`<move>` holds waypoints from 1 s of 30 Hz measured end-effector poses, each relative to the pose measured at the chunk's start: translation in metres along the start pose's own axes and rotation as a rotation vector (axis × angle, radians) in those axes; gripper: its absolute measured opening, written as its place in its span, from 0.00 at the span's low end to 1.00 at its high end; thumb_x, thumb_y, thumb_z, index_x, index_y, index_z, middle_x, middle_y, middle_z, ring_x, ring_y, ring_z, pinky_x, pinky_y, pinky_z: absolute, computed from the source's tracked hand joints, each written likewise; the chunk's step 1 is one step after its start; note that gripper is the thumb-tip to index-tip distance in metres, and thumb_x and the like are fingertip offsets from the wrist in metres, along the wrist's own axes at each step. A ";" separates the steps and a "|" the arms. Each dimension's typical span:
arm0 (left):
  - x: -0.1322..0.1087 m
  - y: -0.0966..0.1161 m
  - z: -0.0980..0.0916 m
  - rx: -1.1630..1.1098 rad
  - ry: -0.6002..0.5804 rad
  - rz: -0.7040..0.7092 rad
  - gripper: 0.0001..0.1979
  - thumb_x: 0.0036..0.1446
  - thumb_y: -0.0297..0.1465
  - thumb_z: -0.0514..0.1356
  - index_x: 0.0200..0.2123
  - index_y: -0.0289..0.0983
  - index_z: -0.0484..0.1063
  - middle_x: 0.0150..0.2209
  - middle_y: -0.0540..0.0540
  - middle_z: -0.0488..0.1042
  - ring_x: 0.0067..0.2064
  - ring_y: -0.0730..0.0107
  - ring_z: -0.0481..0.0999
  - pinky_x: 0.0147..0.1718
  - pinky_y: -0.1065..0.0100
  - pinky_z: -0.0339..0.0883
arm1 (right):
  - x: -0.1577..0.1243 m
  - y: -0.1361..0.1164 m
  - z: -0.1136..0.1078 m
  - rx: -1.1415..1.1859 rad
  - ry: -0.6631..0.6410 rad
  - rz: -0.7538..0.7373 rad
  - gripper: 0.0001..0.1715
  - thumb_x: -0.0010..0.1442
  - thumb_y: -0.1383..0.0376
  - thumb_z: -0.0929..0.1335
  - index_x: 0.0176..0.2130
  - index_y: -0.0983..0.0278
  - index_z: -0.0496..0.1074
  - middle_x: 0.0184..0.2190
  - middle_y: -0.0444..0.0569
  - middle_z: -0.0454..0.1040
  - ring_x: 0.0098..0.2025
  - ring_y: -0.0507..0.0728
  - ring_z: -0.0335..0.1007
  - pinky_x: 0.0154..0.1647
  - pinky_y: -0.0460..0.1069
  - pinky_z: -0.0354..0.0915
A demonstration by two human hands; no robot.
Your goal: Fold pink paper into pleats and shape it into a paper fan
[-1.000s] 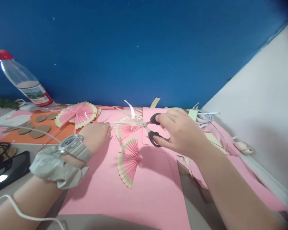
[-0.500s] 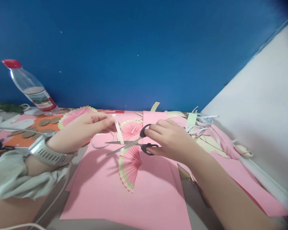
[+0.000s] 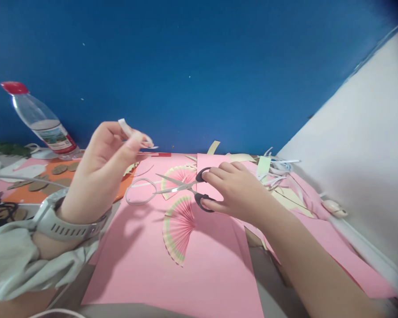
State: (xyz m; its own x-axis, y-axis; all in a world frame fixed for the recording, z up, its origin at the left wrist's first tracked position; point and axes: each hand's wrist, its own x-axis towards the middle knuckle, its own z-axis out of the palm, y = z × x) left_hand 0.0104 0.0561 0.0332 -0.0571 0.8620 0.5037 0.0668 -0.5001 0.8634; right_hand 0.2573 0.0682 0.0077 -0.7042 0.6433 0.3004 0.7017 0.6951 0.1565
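My right hand [image 3: 234, 192] grips black-handled scissors [image 3: 185, 187] with its fingers through the loops; the blades are apart and point left over the pink sheet [image 3: 185, 260]. My left hand [image 3: 106, 163] is raised above the table and pinches a short white paper strip [image 3: 125, 127] between thumb and fingertips. A grey watch sits on that wrist. A curled white strip loop [image 3: 139, 197] lies below the blade tips. One pleated pink-and-yellow paper fan [image 3: 178, 227] lies just under the scissors. A second fan [image 3: 179, 174] sits behind the blades.
A tilted plastic bottle [image 3: 41, 121] with a red cap stands at the left by the blue wall. Brown cardboard ovals [image 3: 58, 170] lie on an orange sheet. Paper offcuts [image 3: 275, 170] pile at the right near a white wall. A white cable crosses the lower left.
My left hand has lifted from the table, carrying a cut white strip upward. The scissors went from the far fan toward me and left, blades parted.
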 end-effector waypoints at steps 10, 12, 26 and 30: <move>-0.004 -0.021 0.001 0.241 -0.352 -0.141 0.29 0.48 0.30 0.66 0.51 0.44 0.56 0.53 0.41 0.65 0.36 0.68 0.78 0.32 0.66 0.77 | -0.001 -0.003 -0.005 -0.046 0.031 -0.019 0.14 0.58 0.56 0.66 0.41 0.63 0.69 0.37 0.47 0.76 0.37 0.57 0.64 0.39 0.52 0.52; -0.004 -0.024 0.000 0.243 -0.345 -0.156 0.28 0.48 0.31 0.66 0.50 0.44 0.58 0.54 0.41 0.65 0.34 0.69 0.78 0.28 0.68 0.76 | 0.000 -0.003 -0.005 -0.052 0.043 -0.023 0.14 0.58 0.56 0.66 0.41 0.63 0.69 0.37 0.47 0.76 0.36 0.57 0.63 0.39 0.52 0.52; 0.000 -0.026 -0.007 0.295 -0.334 -0.204 0.28 0.49 0.31 0.64 0.52 0.44 0.57 0.52 0.41 0.67 0.40 0.65 0.77 0.31 0.67 0.76 | 0.000 -0.003 -0.007 -0.081 0.027 -0.008 0.13 0.58 0.58 0.67 0.41 0.63 0.70 0.36 0.46 0.75 0.37 0.57 0.62 0.38 0.52 0.51; -0.001 -0.025 -0.006 0.331 -0.375 -0.211 0.26 0.49 0.28 0.63 0.50 0.44 0.59 0.53 0.42 0.66 0.40 0.65 0.77 0.26 0.72 0.74 | 0.000 -0.003 -0.006 -0.091 0.006 -0.006 0.13 0.58 0.58 0.67 0.41 0.63 0.69 0.36 0.46 0.75 0.38 0.58 0.63 0.39 0.52 0.51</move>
State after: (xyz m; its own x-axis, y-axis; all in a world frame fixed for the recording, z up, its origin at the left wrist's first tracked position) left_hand 0.0029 0.0679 0.0113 0.2524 0.9416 0.2229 0.4057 -0.3121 0.8591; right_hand 0.2564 0.0643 0.0126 -0.7077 0.6375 0.3044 0.7048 0.6665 0.2429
